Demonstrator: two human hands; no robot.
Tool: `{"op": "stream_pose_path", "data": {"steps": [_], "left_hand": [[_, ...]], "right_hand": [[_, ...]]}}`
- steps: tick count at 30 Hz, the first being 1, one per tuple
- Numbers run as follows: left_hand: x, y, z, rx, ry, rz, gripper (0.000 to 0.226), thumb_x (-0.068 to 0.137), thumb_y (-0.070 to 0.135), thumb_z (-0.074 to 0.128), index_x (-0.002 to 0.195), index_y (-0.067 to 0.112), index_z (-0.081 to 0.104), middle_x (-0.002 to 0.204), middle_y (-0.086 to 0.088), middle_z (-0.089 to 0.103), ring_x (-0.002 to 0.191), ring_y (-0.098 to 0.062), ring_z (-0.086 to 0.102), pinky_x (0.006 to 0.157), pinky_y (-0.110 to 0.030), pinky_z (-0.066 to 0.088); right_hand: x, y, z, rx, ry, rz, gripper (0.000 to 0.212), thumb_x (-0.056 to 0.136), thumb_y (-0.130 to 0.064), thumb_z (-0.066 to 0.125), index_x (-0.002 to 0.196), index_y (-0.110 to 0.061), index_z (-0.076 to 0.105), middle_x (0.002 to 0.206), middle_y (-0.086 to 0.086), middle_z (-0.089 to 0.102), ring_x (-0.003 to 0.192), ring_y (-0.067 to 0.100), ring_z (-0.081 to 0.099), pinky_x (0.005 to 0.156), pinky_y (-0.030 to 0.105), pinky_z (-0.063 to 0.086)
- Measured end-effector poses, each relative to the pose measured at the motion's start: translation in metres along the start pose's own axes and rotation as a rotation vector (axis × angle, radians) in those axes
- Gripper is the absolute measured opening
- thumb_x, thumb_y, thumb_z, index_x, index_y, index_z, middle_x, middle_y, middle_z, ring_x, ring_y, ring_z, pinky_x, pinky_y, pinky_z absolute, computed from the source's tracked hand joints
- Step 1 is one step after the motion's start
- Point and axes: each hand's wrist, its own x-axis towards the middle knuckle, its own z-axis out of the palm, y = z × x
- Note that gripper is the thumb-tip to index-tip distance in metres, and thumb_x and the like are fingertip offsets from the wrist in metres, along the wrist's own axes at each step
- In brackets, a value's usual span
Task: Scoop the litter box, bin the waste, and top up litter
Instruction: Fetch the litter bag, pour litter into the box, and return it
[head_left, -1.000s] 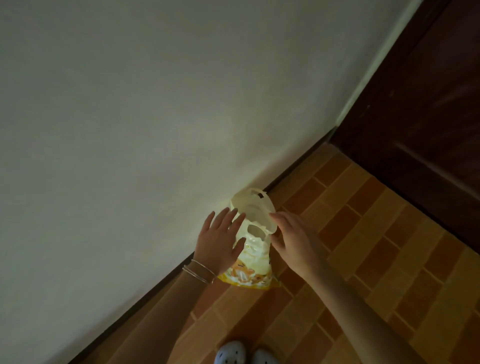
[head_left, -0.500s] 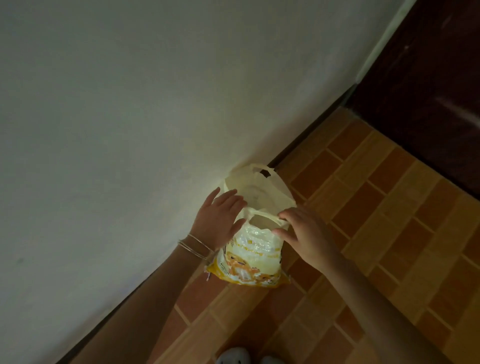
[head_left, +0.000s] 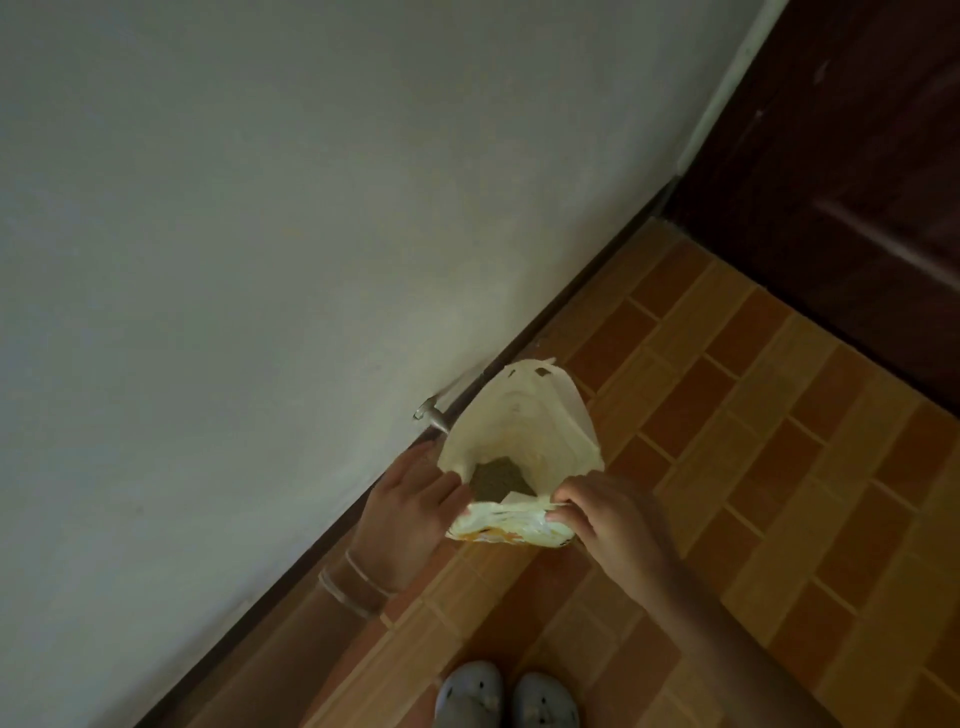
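Observation:
A pale yellow litter bag (head_left: 524, 421) with orange print stands on the tiled floor against the wall, its mouth spread wide. Grey-brown litter (head_left: 501, 480) shows deep inside it. My left hand (head_left: 410, 512) holds the bag's left rim, fingers against the outside. My right hand (head_left: 608, 519) pinches the near right rim and pulls it toward me. No litter box, scoop or bin is in view.
A white wall (head_left: 260, 260) with a dark skirting fills the left. A small metal tap (head_left: 431, 413) sticks out of the wall just behind the bag. A dark wooden door (head_left: 857, 208) closes the upper right. My grey slippers (head_left: 506, 696) stand on the orange tiles.
The bag's mouth has been pulled open wider by both hands, so the litter inside now shows. The camera has moved more directly above the bag.

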Motion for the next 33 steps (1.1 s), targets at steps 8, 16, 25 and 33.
{"op": "stream_pose_path", "data": {"steps": [8,16,25,33], "left_hand": [[0.014,0.035,-0.139,-0.086,0.16,-0.039,0.037,0.095,0.027,0.042,0.07,0.017,0.069,0.069,0.003,0.065,0.063,-0.017,0.063,0.095,-0.035,0.041],[0.042,0.059,-0.312,-0.202,0.238,-0.13,0.02,0.084,0.026,0.05,0.072,0.019,0.064,0.069,0.007,0.061,0.063,-0.017,0.059,0.082,-0.028,0.043],[0.038,0.09,-0.493,-0.317,0.347,-0.175,0.009,0.083,0.025,0.05,0.08,0.021,0.056,0.074,0.011,0.056,0.068,-0.009,0.05,0.055,-0.021,0.042],[-0.009,0.121,-0.575,-0.272,0.472,-0.209,0.017,0.094,0.035,0.046,0.091,0.024,0.059,0.084,0.012,0.061,0.075,-0.005,0.055,0.063,-0.02,0.046]], "right_hand": [[0.0,-0.057,-0.134,0.019,0.162,-0.11,0.018,0.083,-0.035,0.056,0.076,-0.019,0.061,0.068,-0.011,0.06,0.068,0.001,0.048,0.065,0.013,0.033],[0.014,-0.138,-0.296,0.124,0.279,-0.177,0.02,0.082,-0.036,0.061,0.075,-0.018,0.059,0.067,-0.011,0.058,0.067,0.0,0.048,0.061,0.016,0.04],[0.002,-0.25,-0.458,0.161,0.327,-0.239,0.024,0.082,-0.039,0.06,0.077,-0.015,0.062,0.075,-0.021,0.052,0.073,-0.008,0.045,0.071,0.01,0.037],[-0.01,-0.311,-0.52,0.294,0.317,-0.48,0.032,0.089,-0.053,0.047,0.08,-0.023,0.055,0.073,-0.018,0.049,0.071,-0.002,0.046,0.068,0.013,0.038]]}}
